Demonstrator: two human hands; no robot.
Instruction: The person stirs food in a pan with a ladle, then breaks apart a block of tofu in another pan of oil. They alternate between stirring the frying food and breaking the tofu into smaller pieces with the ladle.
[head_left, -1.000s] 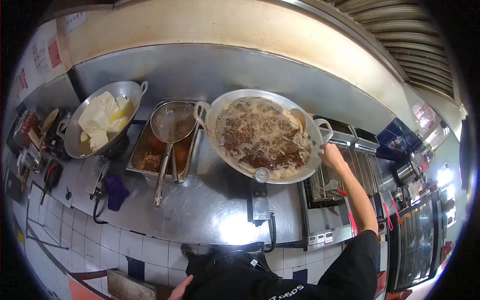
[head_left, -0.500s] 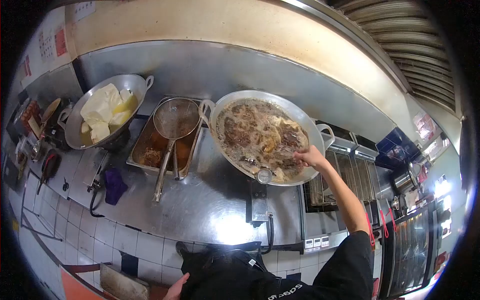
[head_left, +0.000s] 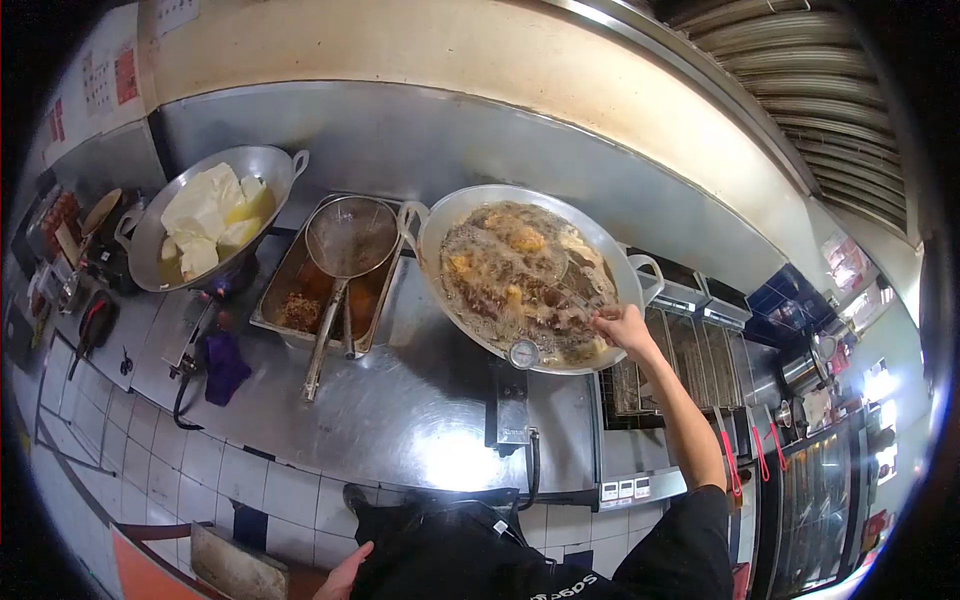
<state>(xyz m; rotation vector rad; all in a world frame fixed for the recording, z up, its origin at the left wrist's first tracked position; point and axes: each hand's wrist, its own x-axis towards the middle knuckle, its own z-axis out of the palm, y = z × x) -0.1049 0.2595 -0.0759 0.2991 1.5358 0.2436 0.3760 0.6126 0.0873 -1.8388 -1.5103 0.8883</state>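
My right hand (head_left: 622, 328) is closed around the thin metal handle of a skimmer (head_left: 572, 297), over the right side of a large wok (head_left: 432, 250). The skimmer's head dips into bubbling dark oil, where several golden-brown fried pieces (head_left: 525, 238) float amid foam. A round dial thermometer (head_left: 523, 353) sits at the wok's front rim. Down at the bottom edge, my left hand (head_left: 345, 575) hangs beside my black apron, partly cut off, its visible fingers stretched out and holding nothing.
Left of the wok, a strainer (head_left: 352, 236) rests across a rectangular metal pan (head_left: 270, 322) of brown oil and crumbs. Farther left stands a second wok (head_left: 150, 240) with pale blocks in it. A purple cloth (head_left: 227, 368) lies near the counter's front. Wire racks (head_left: 690, 360) sit at the right.
My right hand has shifted slightly with the skimmer. Golden pieces now show at the oil's surface where darker ones were. The left hand has stayed low.
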